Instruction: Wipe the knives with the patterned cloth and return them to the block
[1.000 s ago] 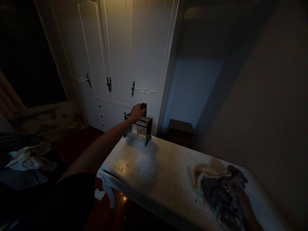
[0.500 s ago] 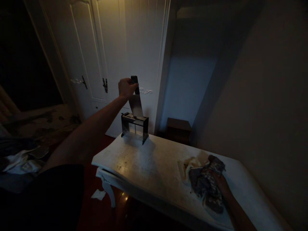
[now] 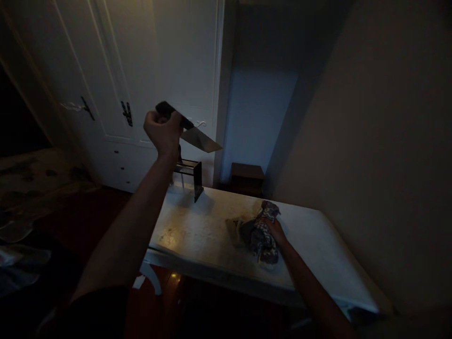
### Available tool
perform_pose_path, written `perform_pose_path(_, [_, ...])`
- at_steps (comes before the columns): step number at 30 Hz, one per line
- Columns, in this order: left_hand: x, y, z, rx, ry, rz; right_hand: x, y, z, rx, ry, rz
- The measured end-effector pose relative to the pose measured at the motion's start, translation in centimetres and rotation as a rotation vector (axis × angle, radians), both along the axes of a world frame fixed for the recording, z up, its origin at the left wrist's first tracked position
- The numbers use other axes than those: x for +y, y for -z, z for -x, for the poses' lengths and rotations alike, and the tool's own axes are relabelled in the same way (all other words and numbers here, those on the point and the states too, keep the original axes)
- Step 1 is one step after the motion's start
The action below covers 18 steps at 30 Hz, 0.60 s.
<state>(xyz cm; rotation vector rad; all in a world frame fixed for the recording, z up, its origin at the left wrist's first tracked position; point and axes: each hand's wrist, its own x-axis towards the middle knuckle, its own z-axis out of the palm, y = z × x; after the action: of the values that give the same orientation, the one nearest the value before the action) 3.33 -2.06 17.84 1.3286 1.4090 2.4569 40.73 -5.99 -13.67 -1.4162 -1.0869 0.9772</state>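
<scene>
My left hand (image 3: 163,132) is raised in a fist round the dark handle of a broad-bladed knife (image 3: 199,139), blade pointing right, above a black knife rack (image 3: 192,174) at the far end of a white table (image 3: 318,235). On the tabletop, my right hand (image 3: 275,230) grips a dark patterned cloth (image 3: 260,234) bunched beside a lighter rag.
A white wardrobe (image 3: 141,70) with dark handles stands behind the table. A small dark wooden stool (image 3: 247,175) sits in the corner by the wall. Clothes lie heaped on the floor (image 3: 21,245) at left. The room is dim.
My left hand has drawn the knife up out of the rack and tilted its blade to the right. My right hand has gathered the cloth and slid it along the table.
</scene>
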Motion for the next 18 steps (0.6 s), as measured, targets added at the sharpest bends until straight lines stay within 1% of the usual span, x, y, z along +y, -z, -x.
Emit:
perform_pose_path(1, [-0.9, 1.4, -1.3, -0.127, 0.076, 0.023, 0.0, 0.1, 0.1, 0.011, 0.004, -0.015])
perform_pose_path(2, [-1.9, 2.9, -2.7, -0.230, 0.131, 0.004, 0.1, 0.2, 0.2, 0.022, 0.012, -0.028])
perform_pose_path(5, [-4.9, 8.4, -6.8, -0.470, 0.249, -0.046, -0.2, 0.4, 0.1, 0.058, 0.028, -0.057])
perform_pose_path(9, [-7.4, 16.5, -10.9, -0.578, 0.472, 0.029, -1.1, 0.5, 0.1, 0.106, 0.077, -0.096])
perform_pose_path(11, [-8.2, 19.9, -12.3, -0.571, 0.555, 0.120, -1.6, 0.3, 0.3, 0.130, 0.102, -0.106])
perform_pose_path(12, [-8.5, 21.3, -12.9, -0.578, 0.589, 0.149, -1.8, 0.2, 0.4, 0.142, 0.110, -0.104])
perform_pose_path(14, [-9.0, 23.5, -13.8, -0.622, 0.654, 0.195, -2.2, 0.0, 0.7, 0.165, 0.116, -0.091])
perform_pose_path(16, [-9.4, 25.2, -14.4, -0.659, 0.720, 0.220, -2.5, -0.2, 1.0, 0.182, 0.111, -0.077])
perform_pose_path(18, [-9.7, 26.5, -14.9, -0.643, 0.775, 0.239, -2.7, -0.4, 1.2, 0.191, 0.114, -0.072])
